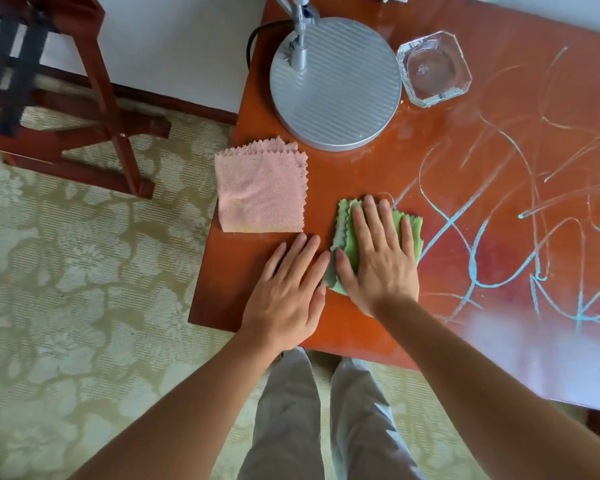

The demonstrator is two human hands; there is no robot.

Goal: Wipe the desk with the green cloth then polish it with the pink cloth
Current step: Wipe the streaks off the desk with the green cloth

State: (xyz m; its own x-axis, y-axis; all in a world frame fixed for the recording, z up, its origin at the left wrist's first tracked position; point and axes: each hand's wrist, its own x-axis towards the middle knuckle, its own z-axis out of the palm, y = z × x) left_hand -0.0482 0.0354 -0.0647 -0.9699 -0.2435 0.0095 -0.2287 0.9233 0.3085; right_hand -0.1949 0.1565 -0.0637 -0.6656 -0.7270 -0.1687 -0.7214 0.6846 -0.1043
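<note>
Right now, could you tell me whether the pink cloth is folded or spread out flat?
Folded. The pink cloth lies as a neat square on the desk, with several zigzag edges stacked at its upper right corner.

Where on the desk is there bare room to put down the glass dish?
Bare wood lies between the lamp base, the pink cloth and the green cloth. The desk is also bare left of the left hand. The back corner is crowded; chalk scribbles cover the right.
</note>
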